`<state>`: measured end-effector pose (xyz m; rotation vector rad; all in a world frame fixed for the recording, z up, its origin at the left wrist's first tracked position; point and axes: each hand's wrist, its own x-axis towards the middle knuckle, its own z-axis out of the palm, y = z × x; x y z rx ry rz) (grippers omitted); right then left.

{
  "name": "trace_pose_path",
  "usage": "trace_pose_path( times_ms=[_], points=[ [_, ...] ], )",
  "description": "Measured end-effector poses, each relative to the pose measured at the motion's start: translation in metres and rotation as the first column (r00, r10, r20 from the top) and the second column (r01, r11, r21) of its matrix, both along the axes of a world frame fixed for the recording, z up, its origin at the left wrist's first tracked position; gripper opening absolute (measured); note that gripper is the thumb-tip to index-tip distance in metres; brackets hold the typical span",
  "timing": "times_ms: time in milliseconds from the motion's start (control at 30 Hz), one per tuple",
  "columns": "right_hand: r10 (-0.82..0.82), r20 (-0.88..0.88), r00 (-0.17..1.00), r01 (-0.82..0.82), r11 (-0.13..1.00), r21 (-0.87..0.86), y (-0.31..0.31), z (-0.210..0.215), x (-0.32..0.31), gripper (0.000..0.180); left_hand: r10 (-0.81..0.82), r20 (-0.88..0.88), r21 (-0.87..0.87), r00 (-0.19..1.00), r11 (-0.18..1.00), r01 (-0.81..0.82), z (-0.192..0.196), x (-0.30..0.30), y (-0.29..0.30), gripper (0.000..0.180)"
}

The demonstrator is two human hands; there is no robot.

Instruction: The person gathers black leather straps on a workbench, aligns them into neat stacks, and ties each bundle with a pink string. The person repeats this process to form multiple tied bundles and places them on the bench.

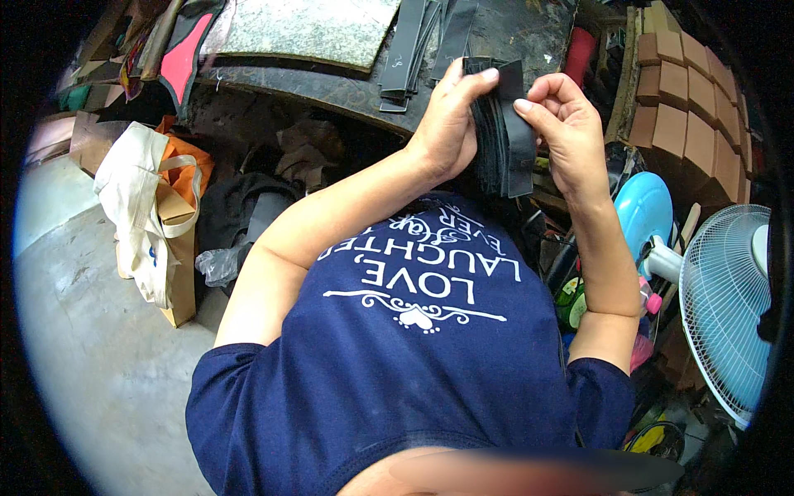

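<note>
A stack of black flat strips (488, 153), leather-like in look, is held upright in front of my chest. My left hand (447, 124) is closed round its left side, with the thumb across the top. On the right, my right hand (572, 136) pinches the edge of the outermost strip (518, 145) between thumb and finger. That strip stands slightly apart from the others at the top. More black strips (405, 54) lie in a pile on the dark worktable (331, 89), just beyond my left hand.
A pale speckled board (298, 29) and a pink-and-black piece (184, 66) lie on the table. Brown blocks (682, 91) are stacked at the right, near a red roll (581, 54). A fan (724, 306) stands by my right arm. White cloth bag (132, 194) sits at left.
</note>
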<state>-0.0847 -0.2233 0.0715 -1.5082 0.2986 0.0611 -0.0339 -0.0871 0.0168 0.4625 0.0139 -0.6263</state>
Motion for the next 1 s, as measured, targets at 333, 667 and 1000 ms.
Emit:
trace_pose_path(
  times_ms=[333, 667, 1000],
  points=[
    [0.014, 0.148, 0.989, 0.037, 0.941, -0.336, 0.002, -0.004, -0.009, 0.024, 0.064, 0.215, 0.232, 0.974, 0.966, -0.115, -0.005, -0.006, -0.005, 0.035],
    [0.322, 0.043, 0.946, -0.319, 0.946, -0.055, -0.012, -0.008, -0.028, 0.076, 0.162, 0.497, -0.06, 0.852, 0.986, -0.153, 0.028, -0.01, 0.004, 0.043],
    [0.47, 0.097, 0.877, -0.258, 0.633, -0.73, -0.007, 0.026, 0.033, 0.048, -0.047, 0.72, 0.307, 0.693, 0.917, -0.256, 0.028, 0.051, 0.053, 0.042]
  ],
)
